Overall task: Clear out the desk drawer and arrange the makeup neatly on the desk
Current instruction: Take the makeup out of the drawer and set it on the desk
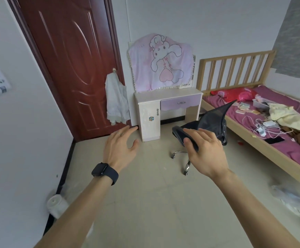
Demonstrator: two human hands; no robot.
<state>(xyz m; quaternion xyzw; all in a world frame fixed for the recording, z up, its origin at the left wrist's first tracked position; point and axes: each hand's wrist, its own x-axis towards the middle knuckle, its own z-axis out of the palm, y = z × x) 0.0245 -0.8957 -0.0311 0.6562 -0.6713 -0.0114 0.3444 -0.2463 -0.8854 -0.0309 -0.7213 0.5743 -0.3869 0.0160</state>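
A small white desk [165, 95] stands against the far wall, its lilac drawer [181, 102] closed and its top bare. A pink cartoon cloth [160, 62] covers the mirror above it. No makeup shows anywhere on the desk. My left hand [120, 149], with a ring and a dark watch on the wrist, is held out in the air, fingers spread, holding nothing. Further right, my right hand [204, 152] is also stretched forward with straight fingers and holds nothing. Both hands are well short of the desk.
A dark mesh swivel chair [211, 120] stands in front of the desk, partly behind my right hand. At the right is a wooden bed [253, 140] strewn with cables and clothes. A red door [70, 65] with a white garment [116, 102] is at the left. A plastic bag [292, 201] lies on the floor.
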